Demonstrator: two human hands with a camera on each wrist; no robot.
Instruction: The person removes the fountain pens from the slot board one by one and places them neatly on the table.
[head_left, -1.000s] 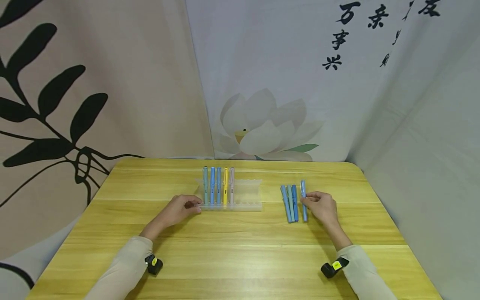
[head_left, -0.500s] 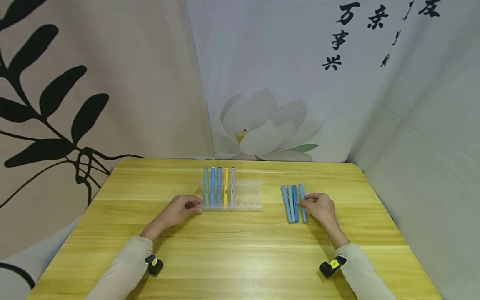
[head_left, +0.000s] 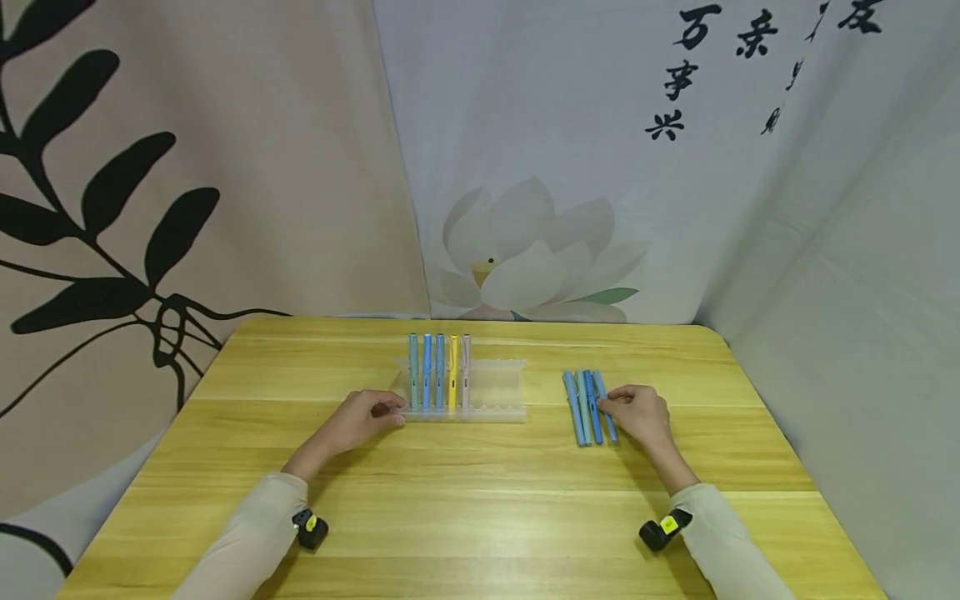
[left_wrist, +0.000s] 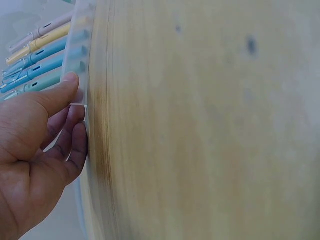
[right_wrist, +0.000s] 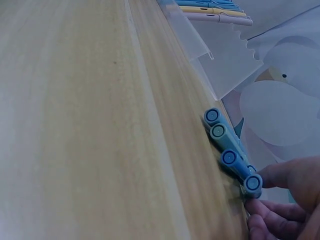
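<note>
A clear plastic pen rack [head_left: 501,414] stands on the table, with a green pen [head_left: 413,375], two blue pens, a yellow pen [head_left: 452,375] and a pale purple pen [head_left: 466,375] upright in its left part. My left hand [head_left: 369,412] grips the rack's front left corner, thumb on top in the left wrist view. Right of the rack, three capped pens in blue and teal [head_left: 574,410] lie side by side. My right hand [head_left: 639,411] pinches a blue pen [right_wrist: 253,184] at the right end of this row, its top leaning against the neighbouring pen.
The wooden table [head_left: 480,508] has its back edge close to a curtain with a printed lotus [head_left: 532,258]. Another pale curtain [head_left: 840,275] hangs along the right side. Each wrist wears a small black camera [head_left: 310,530].
My right hand has moved slightly left, bringing the blue pen down against the row and tilting its top leftward. My left hand stays at the rack's corner.
</note>
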